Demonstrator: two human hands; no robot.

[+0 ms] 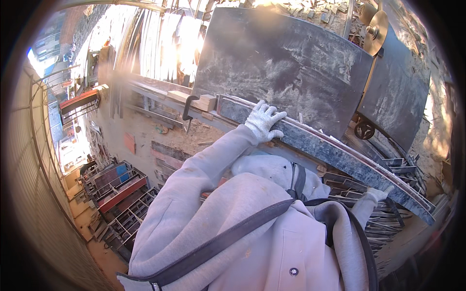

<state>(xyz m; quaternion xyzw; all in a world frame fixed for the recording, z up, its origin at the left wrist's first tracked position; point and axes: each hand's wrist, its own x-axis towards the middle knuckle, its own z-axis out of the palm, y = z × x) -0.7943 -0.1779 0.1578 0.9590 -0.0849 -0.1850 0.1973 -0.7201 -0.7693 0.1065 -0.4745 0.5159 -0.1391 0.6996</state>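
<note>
A long, narrow dark board (335,153) with a pale rough edge runs along the near side of a large dark metal table (281,63). My left hand (263,122), in a whitish work glove, lies on the board toward its left end. Its fingers are spread across the top edge and the thumb stands apart. Far to the right, my right hand (378,194), also gloved, is at the board's near side, apparently holding it from below. Part of that hand is hidden. Both arms wear light grey sleeves.
A round metal disc (376,33) stands at the table's far right, with a handwheel (364,130) below. Left of the board are a wooden block (204,102) and a dark clamp (188,107). Wood strips (383,223) pile up near my right hand; metal racks (128,189) stand left.
</note>
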